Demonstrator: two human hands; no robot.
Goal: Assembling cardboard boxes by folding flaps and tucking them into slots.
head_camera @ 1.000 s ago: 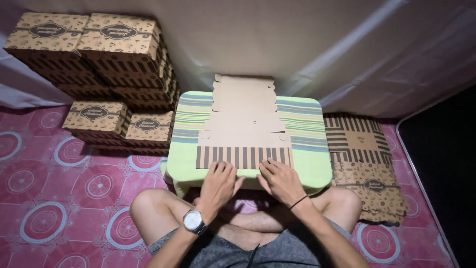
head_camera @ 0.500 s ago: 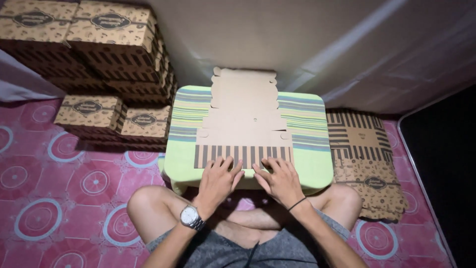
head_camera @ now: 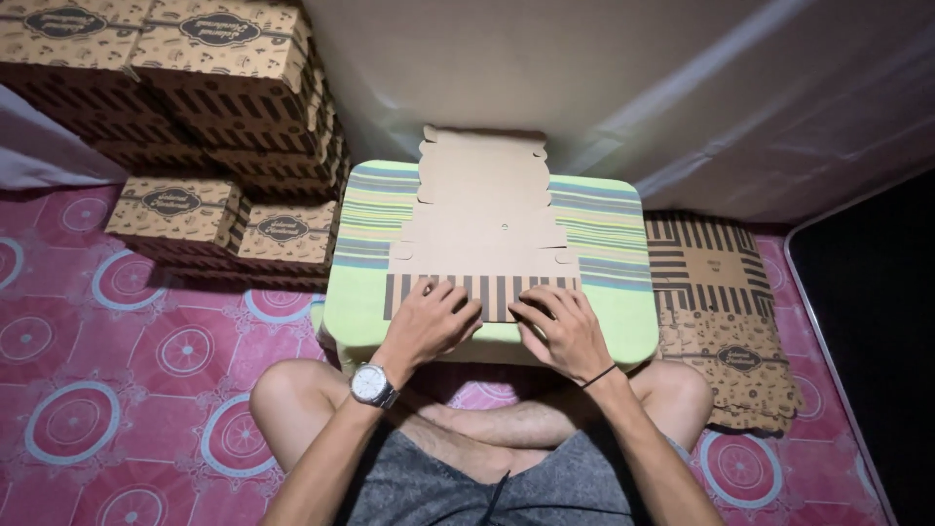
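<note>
Pressing the flat cardboard blank [head_camera: 484, 229] against the green table [head_camera: 614, 321], my left hand [head_camera: 429, 321] and right hand [head_camera: 563, 329] lay spread, gripping nothing.

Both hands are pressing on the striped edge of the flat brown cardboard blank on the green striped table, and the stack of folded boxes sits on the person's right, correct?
Not quite. The head view shows the stack of folded brown printed boxes on the person's left. The rest holds: left hand and right hand press on the striped edge of the flat brown cardboard blank on the green striped table.
</note>
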